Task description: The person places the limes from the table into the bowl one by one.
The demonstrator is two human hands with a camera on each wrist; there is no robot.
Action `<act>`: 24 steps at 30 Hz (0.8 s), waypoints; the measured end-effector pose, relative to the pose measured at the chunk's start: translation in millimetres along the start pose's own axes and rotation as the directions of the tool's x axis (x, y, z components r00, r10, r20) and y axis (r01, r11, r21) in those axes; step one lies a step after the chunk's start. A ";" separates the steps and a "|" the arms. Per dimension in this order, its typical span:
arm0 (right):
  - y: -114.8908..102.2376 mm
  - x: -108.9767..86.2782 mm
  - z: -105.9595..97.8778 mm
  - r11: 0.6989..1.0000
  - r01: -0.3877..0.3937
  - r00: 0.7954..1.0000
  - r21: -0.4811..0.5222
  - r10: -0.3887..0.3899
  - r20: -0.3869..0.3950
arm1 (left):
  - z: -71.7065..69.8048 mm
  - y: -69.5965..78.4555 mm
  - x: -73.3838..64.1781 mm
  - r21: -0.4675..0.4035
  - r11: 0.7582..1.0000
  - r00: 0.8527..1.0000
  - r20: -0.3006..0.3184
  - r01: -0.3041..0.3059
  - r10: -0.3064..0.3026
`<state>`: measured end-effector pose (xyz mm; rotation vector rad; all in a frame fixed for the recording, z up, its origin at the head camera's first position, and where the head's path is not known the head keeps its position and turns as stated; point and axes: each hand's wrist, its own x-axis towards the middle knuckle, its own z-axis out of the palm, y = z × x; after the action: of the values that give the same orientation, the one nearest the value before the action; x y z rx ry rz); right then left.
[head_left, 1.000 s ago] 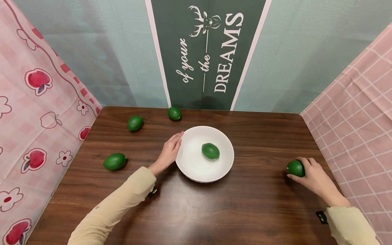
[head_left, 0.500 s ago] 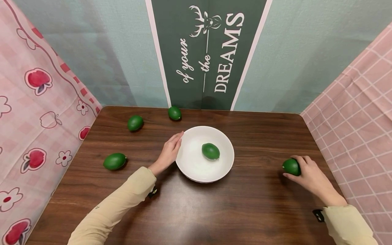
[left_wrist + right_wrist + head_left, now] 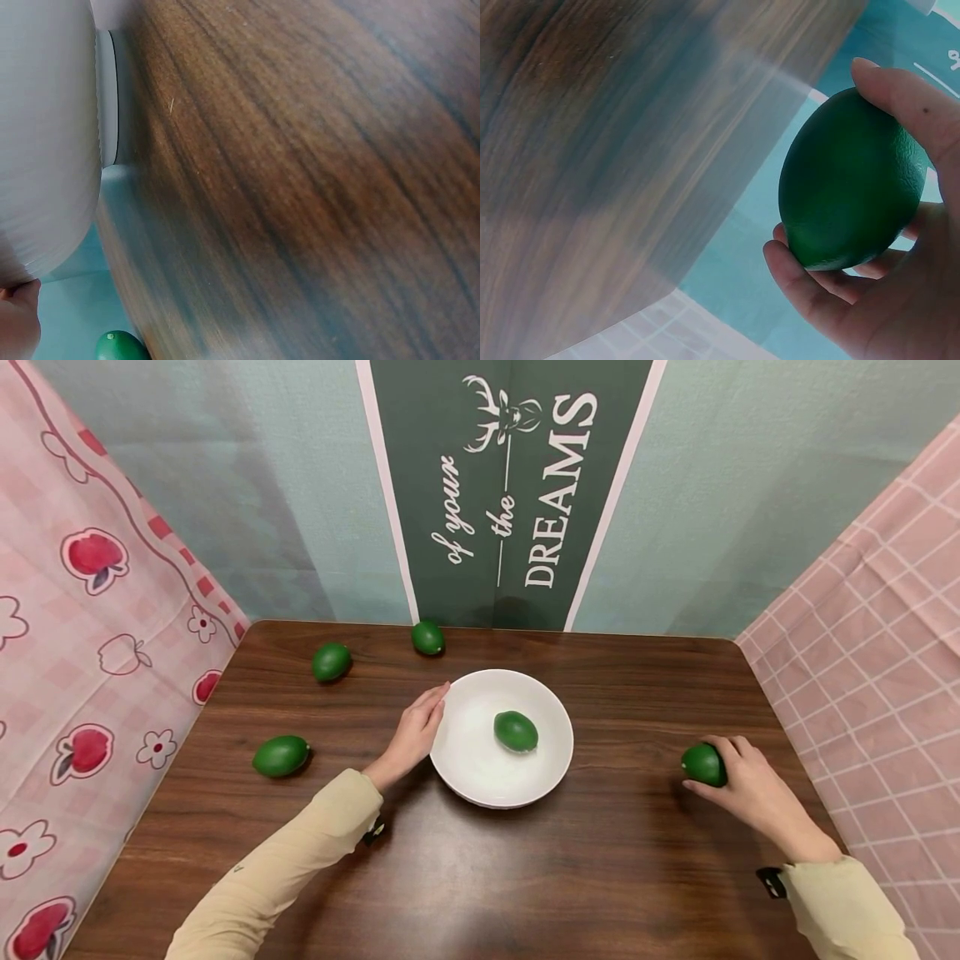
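My right hand (image 3: 757, 785) holds a green lime (image 3: 703, 765) over the right part of the table, thumb on one side and fingers curled round the other. In the right wrist view the same lime (image 3: 851, 180) shows large in the grasp. My left hand (image 3: 414, 727) rests with fairly straight fingers against the left side of a white bowl (image 3: 480, 781). Inside that bowl lies another lime (image 3: 516, 732). The left wrist view shows the bowl's outer wall (image 3: 45, 135), with part of the hand (image 3: 16, 322) at its edge.
Three more limes lie on the wooden table (image 3: 615, 877): one at left (image 3: 281, 756), one at back left (image 3: 332, 662), one by the back edge (image 3: 427, 637). Printed cloths hang behind and at both sides, including a pink grid cloth (image 3: 900, 577).
My right hand has moved a little left, toward the bowl, carrying the lime. The left hand, the bowl and the other limes have stayed in place.
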<state>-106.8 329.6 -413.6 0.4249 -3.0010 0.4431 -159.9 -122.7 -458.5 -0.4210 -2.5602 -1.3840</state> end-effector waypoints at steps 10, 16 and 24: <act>-8.9 4.0 -1.2 1.000 0.001 1.000 0.004 -0.001 0.014 | 0.2 -0.6 -0.3 0.002 1.000 1.000 -0.012 -0.016 0.016; -13.8 5.8 -1.3 1.000 0.027 1.000 0.000 -0.027 -0.016 | 0.0 -0.3 -0.3 0.003 1.000 1.000 -0.015 -0.021 0.021; -21.5 8.2 -2.0 0.998 0.064 0.998 0.011 -0.063 -0.022 | 0.1 0.1 -0.2 0.001 1.000 1.000 -0.006 -0.008 0.008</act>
<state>-108.5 308.3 -404.8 0.5117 -2.9562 0.4574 -159.7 -122.6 -458.6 -0.4257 -2.5517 -1.3788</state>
